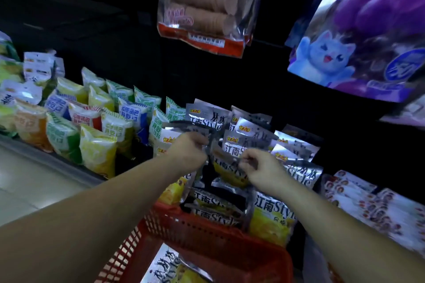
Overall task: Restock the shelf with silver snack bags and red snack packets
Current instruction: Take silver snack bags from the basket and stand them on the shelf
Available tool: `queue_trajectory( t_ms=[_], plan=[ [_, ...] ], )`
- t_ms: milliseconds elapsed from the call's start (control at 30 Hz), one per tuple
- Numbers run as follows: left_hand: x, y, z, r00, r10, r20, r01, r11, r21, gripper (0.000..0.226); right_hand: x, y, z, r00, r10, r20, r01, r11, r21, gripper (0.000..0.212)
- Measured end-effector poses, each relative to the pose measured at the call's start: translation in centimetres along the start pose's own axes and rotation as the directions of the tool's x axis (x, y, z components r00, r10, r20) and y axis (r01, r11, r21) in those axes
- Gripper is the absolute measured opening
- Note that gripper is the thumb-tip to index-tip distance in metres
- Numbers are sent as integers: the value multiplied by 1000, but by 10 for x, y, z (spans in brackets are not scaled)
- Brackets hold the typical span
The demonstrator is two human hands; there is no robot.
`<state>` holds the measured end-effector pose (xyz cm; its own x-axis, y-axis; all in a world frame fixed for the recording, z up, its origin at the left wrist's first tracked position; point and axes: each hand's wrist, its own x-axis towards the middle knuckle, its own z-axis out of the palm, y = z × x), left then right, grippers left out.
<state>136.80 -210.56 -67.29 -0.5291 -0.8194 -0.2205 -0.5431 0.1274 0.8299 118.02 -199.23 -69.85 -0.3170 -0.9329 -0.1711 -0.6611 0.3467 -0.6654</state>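
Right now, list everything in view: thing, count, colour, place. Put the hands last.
Shelf silver bags: several, silver with black print, lower shelf centre.
Held silver bag: one, silver and yellow, above the basket.
Basket silver bags: several, silver and yellow, in the basket.
Red basket: one, red, bottom centre.
Puffed snack packs: many, green, yellow, blue and red on white, shelf left.
Biscuit bag: at least one, clear with red base, hanging top centre.
Grape bag: one, purple with a blue cat, top right.
White packets: several, white with red print, shelf right.
Left hand: grips the held bag's left edge.
Right hand: pinches its right edge.
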Motion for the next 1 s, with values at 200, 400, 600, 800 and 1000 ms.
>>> queue_trajectory(
  t_ms=[200,400,600,800,1000],
  plan=[
    [10,-34,27,981,126,150,-152,972,177,28,-1,25,15,870,211,445,-161,976,-148,37],
    [9,-34,33,952,211,223,-281,893,352,34,14,24,7,986,162,-30,-159,984,78,14],
    [27,-37,30,962,274,6,-263,917,300,29,68,40,4,981,-1,-196,-77,917,-392,34],
    [40,-63,6,864,430,-261,-271,835,479,36,111,49,19,980,80,-182,-161,856,-491,67],
    [54,-106,-35,946,42,-322,129,861,491,64,98,-5,62,958,-156,-241,80,951,-298,32]
  ],
)
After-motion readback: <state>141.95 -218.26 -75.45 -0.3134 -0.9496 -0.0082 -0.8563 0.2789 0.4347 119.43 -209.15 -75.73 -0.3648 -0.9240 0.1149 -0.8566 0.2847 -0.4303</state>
